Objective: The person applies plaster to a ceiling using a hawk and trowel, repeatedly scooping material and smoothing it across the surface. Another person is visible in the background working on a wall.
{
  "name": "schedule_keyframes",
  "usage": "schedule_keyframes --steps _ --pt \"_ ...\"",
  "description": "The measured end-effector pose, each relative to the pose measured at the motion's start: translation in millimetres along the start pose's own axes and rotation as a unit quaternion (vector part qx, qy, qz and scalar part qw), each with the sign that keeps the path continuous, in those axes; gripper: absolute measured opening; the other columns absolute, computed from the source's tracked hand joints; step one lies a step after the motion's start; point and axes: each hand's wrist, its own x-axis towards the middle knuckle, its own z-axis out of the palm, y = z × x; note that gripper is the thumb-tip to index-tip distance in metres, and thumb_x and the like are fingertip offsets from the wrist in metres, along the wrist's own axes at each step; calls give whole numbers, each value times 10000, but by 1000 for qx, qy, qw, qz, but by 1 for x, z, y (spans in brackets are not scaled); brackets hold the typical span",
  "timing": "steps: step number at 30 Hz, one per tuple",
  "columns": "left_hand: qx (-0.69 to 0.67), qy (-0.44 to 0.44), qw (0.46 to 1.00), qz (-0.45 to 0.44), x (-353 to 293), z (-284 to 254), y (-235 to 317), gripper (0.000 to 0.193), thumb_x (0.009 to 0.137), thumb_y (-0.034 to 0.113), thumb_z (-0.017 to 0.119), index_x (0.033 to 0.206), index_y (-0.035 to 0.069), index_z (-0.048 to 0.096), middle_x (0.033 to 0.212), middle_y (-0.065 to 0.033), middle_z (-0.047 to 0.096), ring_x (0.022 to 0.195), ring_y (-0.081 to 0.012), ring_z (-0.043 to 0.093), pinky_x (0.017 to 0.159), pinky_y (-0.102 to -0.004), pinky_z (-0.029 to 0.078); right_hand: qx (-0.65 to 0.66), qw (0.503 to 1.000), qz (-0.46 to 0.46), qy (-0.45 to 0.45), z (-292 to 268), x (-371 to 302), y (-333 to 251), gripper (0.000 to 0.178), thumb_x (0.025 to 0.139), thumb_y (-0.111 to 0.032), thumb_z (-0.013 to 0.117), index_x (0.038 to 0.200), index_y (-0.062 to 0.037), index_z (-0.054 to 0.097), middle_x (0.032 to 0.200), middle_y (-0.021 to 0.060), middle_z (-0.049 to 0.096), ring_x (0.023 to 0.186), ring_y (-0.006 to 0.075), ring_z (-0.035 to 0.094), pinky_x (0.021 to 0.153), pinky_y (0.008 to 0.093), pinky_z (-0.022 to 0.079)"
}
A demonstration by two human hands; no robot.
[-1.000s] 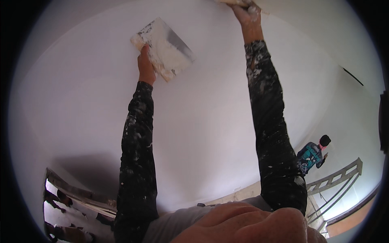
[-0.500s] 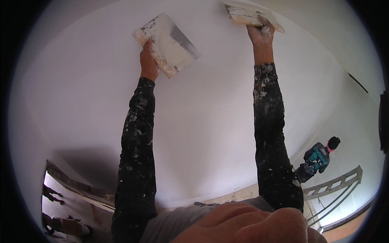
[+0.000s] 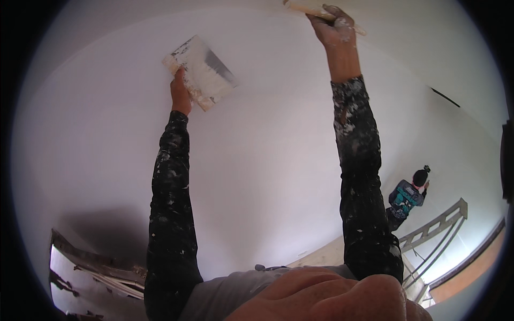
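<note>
My left hand [image 3: 181, 92] grips a wide plastering trowel [image 3: 206, 77] by its edge, the thumb lying over its handle side. White plaster covers much of the blade, and a strip of bare grey metal shows at its upper right. Higher up on the right, my right hand [image 3: 336, 29] is wrapped round a second trowel [image 3: 305, 8], seen nearly edge-on near the top, by the pale surface. Most of that blade is hidden by the angle. White smears mark this hand and both black sleeves [image 3: 174, 182].
A smooth white wall [image 3: 262, 155] fills the middle. At the right, another person [image 3: 407, 198] in dark, teal-marked clothes faces a wall beside a metal frame [image 3: 439, 222]. Long boards [image 3: 115, 278] lie at lower left. A dark slot [image 3: 445, 97] crosses the right-hand surface.
My left hand and its trowel have shifted left and slightly down. The right trowel has tilted from showing its face to nearly edge-on. The other person's arm is now raised to the wall.
</note>
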Motion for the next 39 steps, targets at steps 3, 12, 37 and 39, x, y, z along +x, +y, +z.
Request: schedule_keyframes --steps 3,12,37,39 --pt "9 8 1000 16 3 -5 0 529 954 394 545 1255 -41 540 1168 -91 613 1061 -201 600 922 -323 472 -11 989 12 -144 -10 3 -65 125 943 -63 579 985 38 518 1029 121 559 1004 187 526 952 312 496" --pt "-10 14 1000 24 1 -6 8 526 955 397 547 1249 -39 551 1166 -77 610 1055 -193 587 933 -305 448 83 975 109 -173 163 -219 -165 184 935 -10 514 1083 99 515 1250 250 511 1186 342 499 1024 428 443" --pt "30 26 999 16 -7 -2 16 503 947 391 552 1219 -32 562 1172 -84 603 1036 -180 597 903 -310 472 -8 997 65 -33 -58 88 130 260 948 -68 528 1186 22 474 1234 180 511 1164 323 479 1028 480 372" --pt "10 10 1000 -8 -6 16 7 499 945 394 556 1211 -28 566 1154 -81 610 1028 -184 603 897 -315 479 -101 984 21 -147 -87 140 106 148 945 -100 579 1033 15 547 1062 164 583 1016 272 548 908 373 462"
